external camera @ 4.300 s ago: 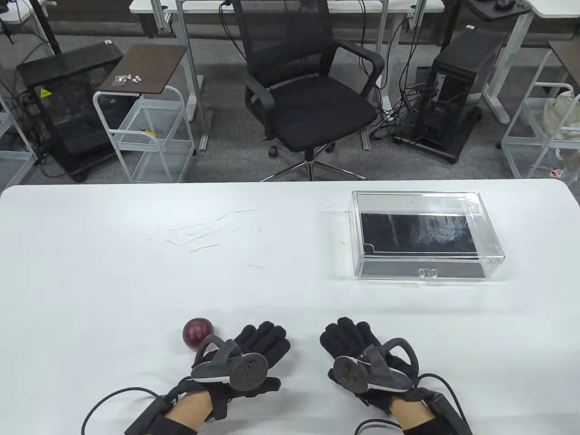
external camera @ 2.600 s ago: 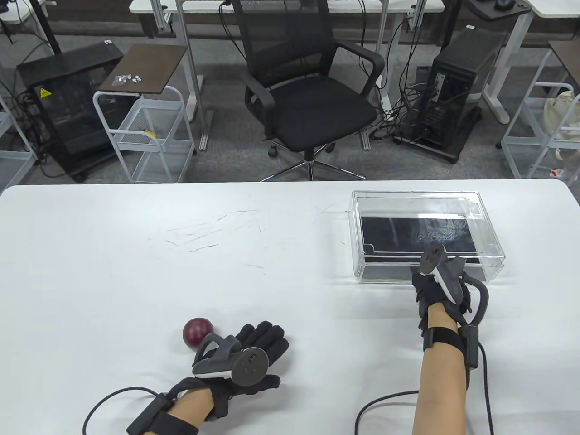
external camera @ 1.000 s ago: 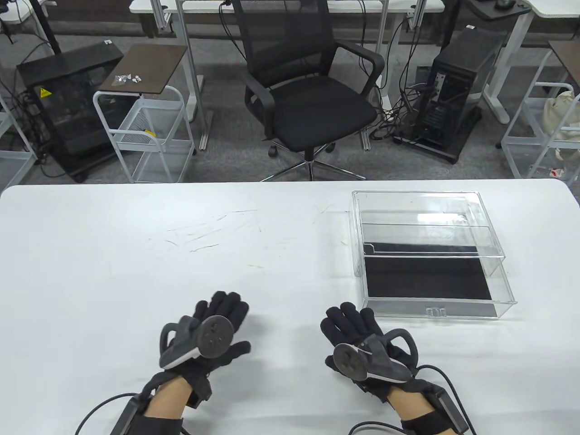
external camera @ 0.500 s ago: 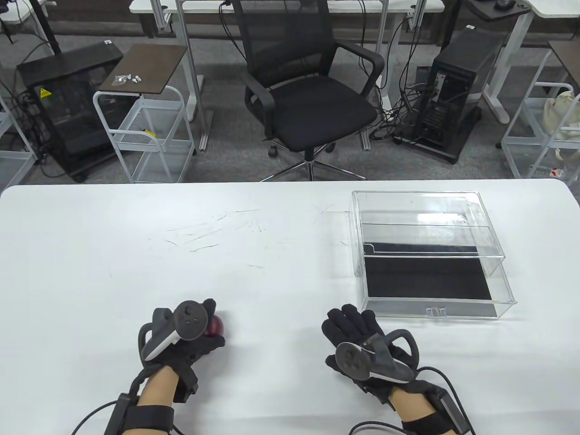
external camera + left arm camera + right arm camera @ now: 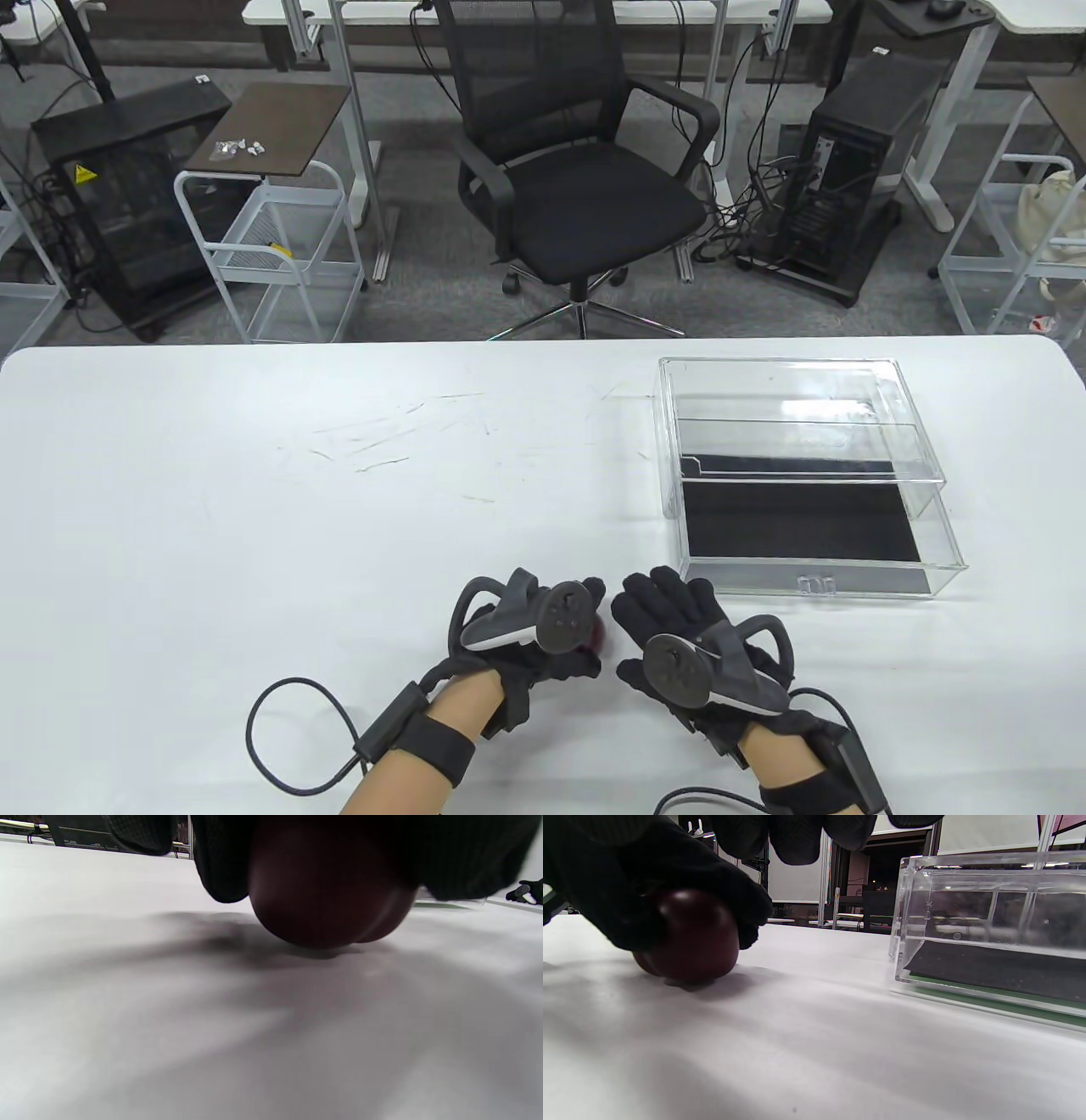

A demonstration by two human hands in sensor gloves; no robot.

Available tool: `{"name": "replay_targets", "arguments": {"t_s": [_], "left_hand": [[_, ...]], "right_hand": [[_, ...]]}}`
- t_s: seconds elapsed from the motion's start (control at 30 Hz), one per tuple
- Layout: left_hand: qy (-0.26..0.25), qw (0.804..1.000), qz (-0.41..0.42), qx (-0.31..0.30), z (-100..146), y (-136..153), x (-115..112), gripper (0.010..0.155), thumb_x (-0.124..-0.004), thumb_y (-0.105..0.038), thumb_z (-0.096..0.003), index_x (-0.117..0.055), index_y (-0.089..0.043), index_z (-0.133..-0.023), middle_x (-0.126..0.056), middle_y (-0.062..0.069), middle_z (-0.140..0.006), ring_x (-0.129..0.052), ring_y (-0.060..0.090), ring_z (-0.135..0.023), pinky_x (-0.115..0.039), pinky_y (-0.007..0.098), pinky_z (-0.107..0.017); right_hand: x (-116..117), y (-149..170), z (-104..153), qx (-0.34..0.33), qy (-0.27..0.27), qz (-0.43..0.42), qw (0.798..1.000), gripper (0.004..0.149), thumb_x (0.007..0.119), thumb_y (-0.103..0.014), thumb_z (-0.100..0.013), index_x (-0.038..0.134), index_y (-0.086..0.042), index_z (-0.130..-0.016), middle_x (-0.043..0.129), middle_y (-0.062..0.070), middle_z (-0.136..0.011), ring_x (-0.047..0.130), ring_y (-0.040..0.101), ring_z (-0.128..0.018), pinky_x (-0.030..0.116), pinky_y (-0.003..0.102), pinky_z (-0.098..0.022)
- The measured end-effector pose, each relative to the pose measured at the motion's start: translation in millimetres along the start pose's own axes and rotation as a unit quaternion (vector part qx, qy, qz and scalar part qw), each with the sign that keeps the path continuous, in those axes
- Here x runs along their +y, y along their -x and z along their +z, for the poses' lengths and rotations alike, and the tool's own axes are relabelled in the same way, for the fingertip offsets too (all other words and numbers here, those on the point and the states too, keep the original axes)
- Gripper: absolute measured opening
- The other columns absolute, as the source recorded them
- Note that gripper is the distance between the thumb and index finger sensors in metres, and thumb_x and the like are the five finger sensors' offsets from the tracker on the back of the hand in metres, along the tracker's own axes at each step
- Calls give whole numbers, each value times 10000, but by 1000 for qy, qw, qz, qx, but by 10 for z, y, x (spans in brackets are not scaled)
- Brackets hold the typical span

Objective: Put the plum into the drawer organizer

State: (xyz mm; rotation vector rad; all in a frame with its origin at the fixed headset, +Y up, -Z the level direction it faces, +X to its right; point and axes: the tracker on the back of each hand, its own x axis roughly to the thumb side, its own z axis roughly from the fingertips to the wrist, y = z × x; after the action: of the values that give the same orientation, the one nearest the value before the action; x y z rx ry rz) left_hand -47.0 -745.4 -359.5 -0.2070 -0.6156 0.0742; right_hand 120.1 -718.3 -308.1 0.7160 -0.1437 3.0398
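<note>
The white table [image 5: 254, 475] stretched wide in front of me, its surface marked by thin scratches toward the middle. On its right half sat the clear drawer organizer [image 5: 797, 424], its drawer [image 5: 814, 543] pulled out toward me so the dark liner on the drawer floor lay open to the top; in the right wrist view the transparent front wall [image 5: 988, 929] stood just off to the right of my fingers.

My right hand [image 5: 679, 628] rested palm down on the table near the drawer's front left corner, fingers spread loosely and gripping nothing, the tracker [image 5: 704, 671] riding on its back.

My left hand [image 5: 551, 637] sat just beside it, almost touching, with its own tracker [image 5: 543, 615] on top. Its fingers [image 5: 670, 870] were curled down over the plum [image 5: 691, 935], gripping it from above.

The plum was dark red and round, low at the table surface and well short of the drawer; from the left wrist view [image 5: 326, 895] I could not tell whether its underside touched the table or hung just above it.
</note>
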Motion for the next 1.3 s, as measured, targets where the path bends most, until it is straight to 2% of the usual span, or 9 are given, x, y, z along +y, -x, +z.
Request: {"name": "replay_targets", "arguments": {"t_s": [0.23,0.37,0.53,0.63,0.8,1.0,1.07,1.17,1.3], "left_hand": [[6,1000,18,12,4,33,-37,919,-843,-608,-375,-475,-217,-1121,-670,68,-1172,-798,318,-1010,-612,621,-737],[-4,1000,25,4,78,47,47,968,-825,-651,-357,-446,-206,-1129,-610,86,-1202,-750,335,-1047,-589,640,-743],[-55,997,45,-8,457,244,316,908,-716,-707,-380,-502,-237,-1126,-496,90,-1250,-582,375,-1123,-464,639,-791],[-73,997,29,9,772,497,372,870,-715,-681,-377,-559,-239,-1110,-468,62,-1260,-451,346,-1168,-362,618,-826],[-69,997,19,26,1150,881,237,810,-725,-641,-384,-642,-228,-1076,-472,6,-1251,-420,303,-1172,-327,582,-839],[-65,997,27,42,1254,1057,72,788,-720,-629,-396,-626,-245,-1077,-463,-12,-1249,-417,285,-1171,-320,564,-842],[-71,996,26,38,1255,1060,56,785,-717,-632,-398,-618,-252,-1079,-458,-14,-1250,-414,284,-1172,-323,562,-843],[-74,996,25,35,1255,1056,57,785,-713,-634,-401,-615,-252,-1079,-459,-13,-1249,-416,284,-1170,-330,560,-842],[-74,997,19,32,1266,1042,55,783,-709,-636,-404,-610,-255,-1081,-455,-15,-1250,-417,283,-1170,-338,559,-842]], "right_hand": [[-5,6,-3,0,-5,-6,1000,714,660,-623,-374,551,-338,-1020,591,-8,-1137,549,309,-1047,532,511,-733],[-10,-5,10,-2,-5,-8,1000,718,659,-627,-372,552,-337,-1019,592,-7,-1137,551,311,-1046,534,514,-730],[-9,-8,24,-5,-5,-13,1000,716,658,-627,-371,555,-337,-1017,596,-9,-1135,553,311,-1045,532,512,-732],[-4,-13,25,-7,-3,-14,1000,715,659,-627,-371,556,-338,-1017,602,-8,-1132,556,311,-1044,534,513,-730],[61,-53,5,-12,-16,-12,1000,715,661,-627,-370,556,-339,-1016,599,-10,-1134,556,309,-1045,532,511,-732],[62,-151,-140,-5,-20,-33,999,798,718,-631,-352,474,-333,-1051,566,-1,-1157,538,316,-1063,518,525,-744],[44,-241,-291,1,-39,-47,998,853,743,-630,-337,410,-332,-1063,536,2,-1167,553,308,-1064,530,528,-743],[97,-358,-554,23,-117,-39,992,933,759,-645,-320,308,-327,-1073,452,21,-1190,529,322,-1073,521,534,-748],[265,-426,-783,41,-209,-30,977,930,784,-629,-316,347,-302,-1070,537,22,-1165,595,320,-1049,509,548,-741]]}}
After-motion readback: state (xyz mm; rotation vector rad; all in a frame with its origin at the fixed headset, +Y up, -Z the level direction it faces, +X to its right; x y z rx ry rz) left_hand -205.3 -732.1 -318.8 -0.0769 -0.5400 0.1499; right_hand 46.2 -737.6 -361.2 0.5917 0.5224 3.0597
